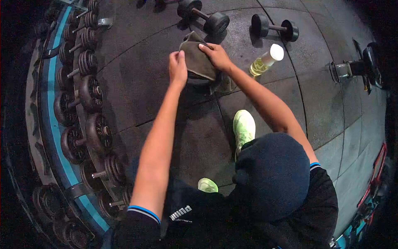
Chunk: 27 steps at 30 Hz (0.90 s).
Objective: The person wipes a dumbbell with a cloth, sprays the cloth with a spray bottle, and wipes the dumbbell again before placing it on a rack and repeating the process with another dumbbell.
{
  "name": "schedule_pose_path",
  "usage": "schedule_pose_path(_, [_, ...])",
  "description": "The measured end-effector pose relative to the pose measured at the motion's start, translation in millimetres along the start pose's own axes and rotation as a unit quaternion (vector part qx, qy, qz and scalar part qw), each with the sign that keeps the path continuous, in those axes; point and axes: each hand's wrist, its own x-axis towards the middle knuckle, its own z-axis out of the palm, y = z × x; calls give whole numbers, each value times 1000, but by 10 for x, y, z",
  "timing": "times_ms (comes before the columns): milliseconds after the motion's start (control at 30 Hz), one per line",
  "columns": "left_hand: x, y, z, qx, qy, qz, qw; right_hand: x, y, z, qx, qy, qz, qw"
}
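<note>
A brown-grey cloth (200, 60) is stretched between my two hands above the floor. My left hand (178, 68) is closed on the cloth's left edge, thumb pointing up. At its upper right, my right hand (216, 56) grips the cloth with the thumb on top. Something dark shows just below the cloth, mostly covered, and I cannot make out what it is. Right of my hands stands a bottle (260, 66) of yellowish liquid with a white cap.
Two dumbbells lie beyond my hands, a larger dumbbell (203, 17) and a smaller dumbbell (274, 28). A rack (52, 89) with several dumbbells runs along the left. Gym equipment (352, 68) stands at the right. My pale shoe (243, 126) rests on dark floor tiles (265, 97).
</note>
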Motion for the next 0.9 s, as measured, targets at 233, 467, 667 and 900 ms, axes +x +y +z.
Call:
schedule_pose_path(233, [48, 31, 65, -165, -47, -87, 981, -925, 19, 546, 9, 290, -63, 955])
schedule_pose_path(467, [-181, -115, 292, -240, 113, -106, 958, -292, -17, 223, 26, 202, -17, 979])
schedule_pose_path(667, [-415, -10, 615, -170, 295, -174, 924, 165, 365, -14, 23, 72, -1, 997])
schedule_pose_path(900, [-426, 163, 466, -186, 253, -145, 938, -1110, 136, 692, 11, 234, 40, 971])
